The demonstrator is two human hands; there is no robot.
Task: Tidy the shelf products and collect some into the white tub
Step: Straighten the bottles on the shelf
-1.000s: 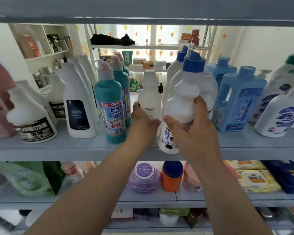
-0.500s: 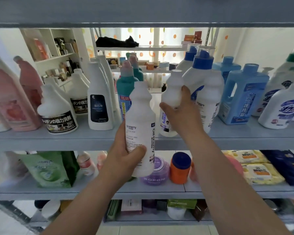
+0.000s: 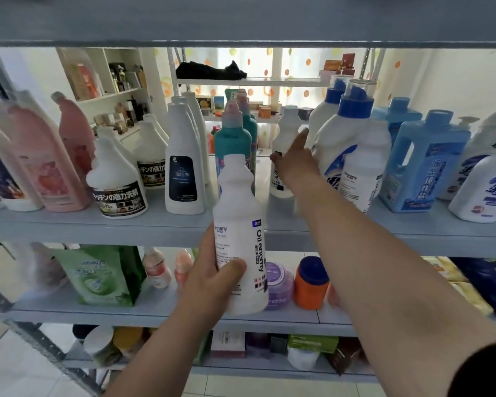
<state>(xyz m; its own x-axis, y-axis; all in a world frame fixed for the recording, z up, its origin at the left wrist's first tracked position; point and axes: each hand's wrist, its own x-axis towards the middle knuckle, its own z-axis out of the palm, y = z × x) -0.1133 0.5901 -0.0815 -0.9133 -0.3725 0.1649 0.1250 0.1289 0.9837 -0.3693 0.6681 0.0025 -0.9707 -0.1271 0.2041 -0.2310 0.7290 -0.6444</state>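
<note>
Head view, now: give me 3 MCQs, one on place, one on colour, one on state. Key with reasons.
1. Where is the Oil enemy bottle held by the left hand?
A. off the shelf, in front of it
B. standing on the top shelf
C. lying on the floor

2. What colour is the cap of the orange jar?
A. white
B. dark blue
C. green

3. What is the right hand doing?
A. holding a pink bottle
B. resting on the shelf edge
C. reaching to a white bottle at the back of the shelf

Key: 1 A, held clear of the shelf board; 2 B, the blue lid shows; 3 C, fingers extended against it.
</note>
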